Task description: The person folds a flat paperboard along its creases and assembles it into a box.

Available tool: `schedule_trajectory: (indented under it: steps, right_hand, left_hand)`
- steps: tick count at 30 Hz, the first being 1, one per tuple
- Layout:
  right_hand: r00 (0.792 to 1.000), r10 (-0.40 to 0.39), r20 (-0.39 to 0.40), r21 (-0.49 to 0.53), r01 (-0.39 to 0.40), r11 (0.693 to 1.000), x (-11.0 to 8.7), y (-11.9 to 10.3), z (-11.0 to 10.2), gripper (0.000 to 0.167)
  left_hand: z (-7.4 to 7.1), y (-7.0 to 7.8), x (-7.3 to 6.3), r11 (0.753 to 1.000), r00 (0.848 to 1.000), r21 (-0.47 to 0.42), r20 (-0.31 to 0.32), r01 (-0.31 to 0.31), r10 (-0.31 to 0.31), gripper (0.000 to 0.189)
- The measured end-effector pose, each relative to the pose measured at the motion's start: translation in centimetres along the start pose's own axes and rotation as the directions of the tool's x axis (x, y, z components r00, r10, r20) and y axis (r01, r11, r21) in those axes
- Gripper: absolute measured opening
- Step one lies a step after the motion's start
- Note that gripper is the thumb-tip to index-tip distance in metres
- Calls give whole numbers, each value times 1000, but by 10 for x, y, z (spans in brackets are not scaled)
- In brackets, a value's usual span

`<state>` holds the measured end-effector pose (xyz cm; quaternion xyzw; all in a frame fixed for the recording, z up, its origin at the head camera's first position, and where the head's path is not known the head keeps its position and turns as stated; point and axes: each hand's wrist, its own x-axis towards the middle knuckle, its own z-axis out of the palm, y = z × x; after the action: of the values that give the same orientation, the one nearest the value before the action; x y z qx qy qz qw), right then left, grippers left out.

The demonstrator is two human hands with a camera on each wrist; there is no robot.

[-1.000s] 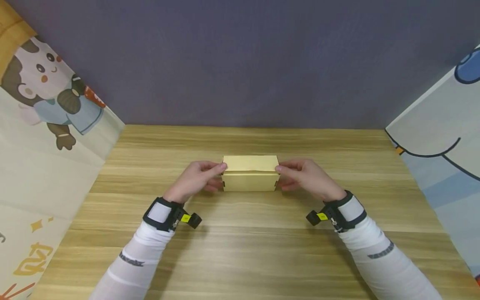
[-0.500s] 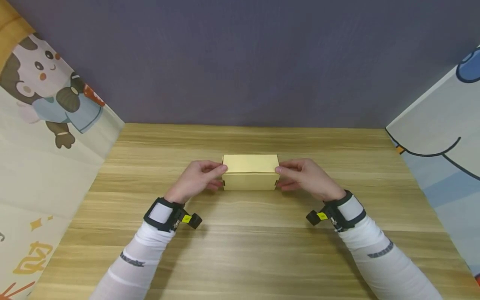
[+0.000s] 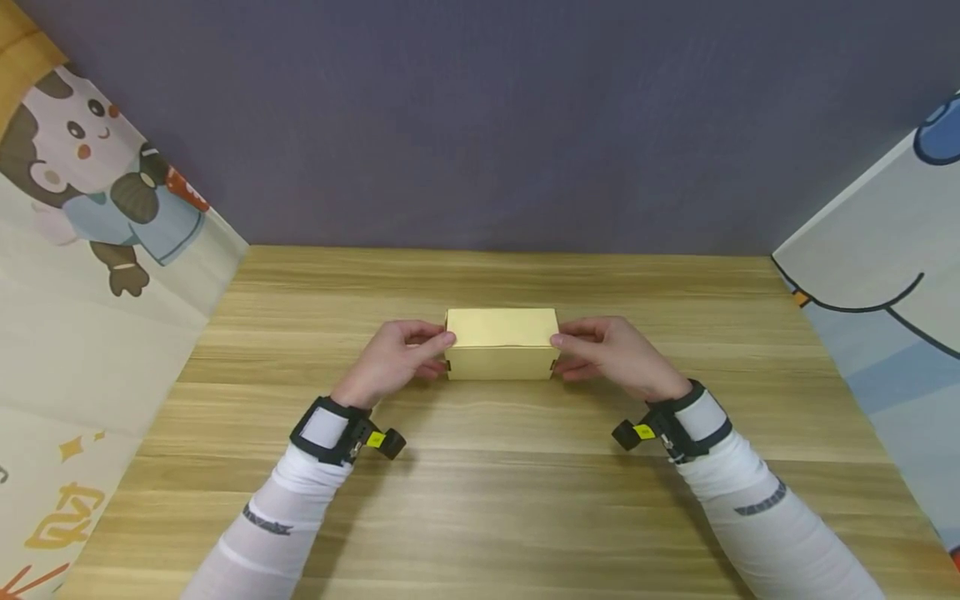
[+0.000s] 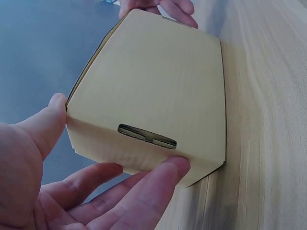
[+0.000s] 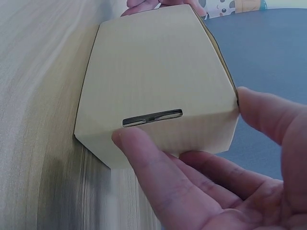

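A small yellowish cardboard box (image 3: pixel 501 364) stands on the table, its lid (image 3: pixel 501 327) lying down over the top. At the box's left end, my left hand (image 3: pixel 392 358) holds it, thumb on the lid's front corner and the other fingers along the end wall. My right hand (image 3: pixel 617 358) grips the opposite end in the same way. Both wrist views show a dark slot at the lower corner between front and end wall. A thin dark gap runs along the lid's edge in the left wrist view's front wall (image 4: pixel 153 72). The inside of the box is hidden.
The wood-grain table (image 3: pixel 480 500) extends around the box. A dark blue-grey wall panel (image 3: pixel 480 125) rises behind it. Printed cartoon sheets flank the left side (image 3: pixel 90 333) and the right side (image 3: pixel 885 275). Black straps with small cameras sit on both wrists.
The lid's front edge has come down onto the front wall, and the strip of gap beneath it has gone from the head view. Both hands stay at the box ends.
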<state>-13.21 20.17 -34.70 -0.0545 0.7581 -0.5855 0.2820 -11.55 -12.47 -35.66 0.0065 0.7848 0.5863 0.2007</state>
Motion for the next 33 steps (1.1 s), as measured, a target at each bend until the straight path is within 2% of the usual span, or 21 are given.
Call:
schedule_trajectory:
  steps: [11,16,21,27,33]
  right_hand:
    - [1000,-15,-11,5,15,1000,1,4,-2,67]
    - [1000,-15,-15,-7,15,1000,2,6,0,66]
    - [1000,-11,-16,-15,11,1000,1,6,1,65]
    - [998,-45,-41,-7,45,999,-5,0,1,64]
    - [988,-122,-96,-63,116,991,-9,-8,0,63]
  left_hand:
    - [-1,-2,3,1000,1000,3,15,-12,12,60]
    - [2,-4,1,1000,1000,5,4,9,-9,61]
    - [5,-1,-3,1000,1000,31,-7,2,-2,61]
    - [6,8,-6,997,999,66,-41,-32,35,65]
    - [7,19,-9,993,991,76,-84,-95,102,64]
